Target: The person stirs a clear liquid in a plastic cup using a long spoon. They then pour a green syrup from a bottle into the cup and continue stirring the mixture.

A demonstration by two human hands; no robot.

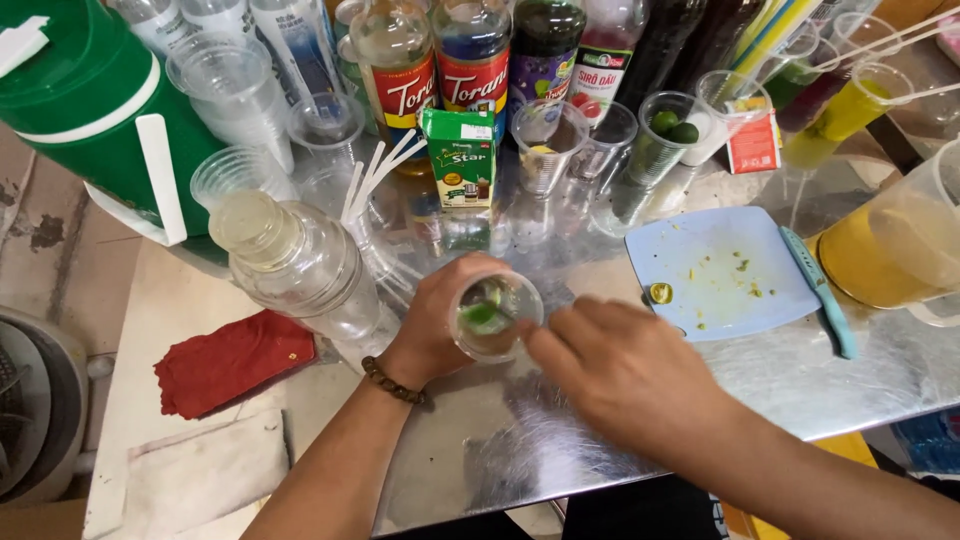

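The left hand [440, 320] is closed around a clear plastic cup [495, 315] at its 3 o'clock. The right hand [625, 375], fingers curled, reaches the cup rim from 4 o'clock; whether it holds something I cannot tell.

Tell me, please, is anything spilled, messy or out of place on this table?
Yes. The blue cutting board carries green citrus scraps and a spent lime half at its left edge. The knife lies half off its right side.

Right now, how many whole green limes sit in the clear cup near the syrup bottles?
2: both limes lie side by side in the clear cup behind the blue cutting board. More may be hidden beneath them.
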